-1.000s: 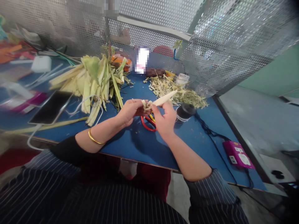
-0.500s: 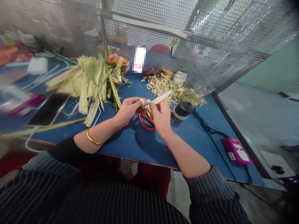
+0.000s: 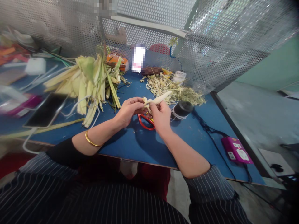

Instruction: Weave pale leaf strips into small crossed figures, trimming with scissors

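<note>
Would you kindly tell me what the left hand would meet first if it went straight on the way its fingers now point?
The left hand would probably meet the right hand first, with the pale strip that both hold caught between them; exact depth is hard to judge.

We see a cream husk piece (image 3: 163,98) held above the bench (image 3: 151,146), its tapered tip slanting far and right (the folded left end partly hidden by fingers (image 3: 137,106)).

We note the left hand (image 3: 128,112) and right hand (image 3: 161,117) partly hiding the pale husk strip (image 3: 163,97). We record orange pieces (image 3: 7,51) blurred, cut by the left edge; the upright screen (image 3: 138,59) is pixelated, unreadable.
</note>
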A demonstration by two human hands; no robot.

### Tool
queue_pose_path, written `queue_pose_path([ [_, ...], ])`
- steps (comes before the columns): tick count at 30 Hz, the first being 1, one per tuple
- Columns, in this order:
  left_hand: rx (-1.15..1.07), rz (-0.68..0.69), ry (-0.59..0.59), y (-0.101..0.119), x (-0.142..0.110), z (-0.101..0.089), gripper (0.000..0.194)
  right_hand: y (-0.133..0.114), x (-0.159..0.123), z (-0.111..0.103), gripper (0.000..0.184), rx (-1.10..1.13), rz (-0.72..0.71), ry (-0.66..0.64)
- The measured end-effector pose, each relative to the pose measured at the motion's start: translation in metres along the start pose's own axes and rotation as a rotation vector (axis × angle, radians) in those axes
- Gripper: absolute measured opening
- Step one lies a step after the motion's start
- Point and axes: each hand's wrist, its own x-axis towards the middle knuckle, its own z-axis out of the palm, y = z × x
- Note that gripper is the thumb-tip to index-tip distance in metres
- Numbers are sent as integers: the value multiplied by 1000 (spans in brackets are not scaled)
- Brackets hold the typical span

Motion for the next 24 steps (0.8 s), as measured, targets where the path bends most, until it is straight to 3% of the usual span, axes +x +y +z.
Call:
queue_pose_path([
  [4,67,47,70,-3,0,5,20,0,-2,2,23,6,18,-6],
  [7,100,69,136,-5,1,5,19,-5,-3,4,25,102,112,-29],
  [10,82,81,184,-5,3,2,22,-11,-4,5,28,203,217,-49],
  [13,62,125,279,-3,8,-4,24,-17,-5,3,23,206,223,-117],
  [16,79,161,356,0,12,-9,22,-20,-8,-1,11,95,46,-244],
  [20,121,152,345,2,11,-8,20,-25,-11,-7,34,-218,-397,-357],
  [22,139,135,311,2,8,-6,18,-27,-11,-10,30,-376,-550,-339],
  [24,144,102,245,2,6,-3,17,-29,-9,-14,21,-467,-614,-250],
])
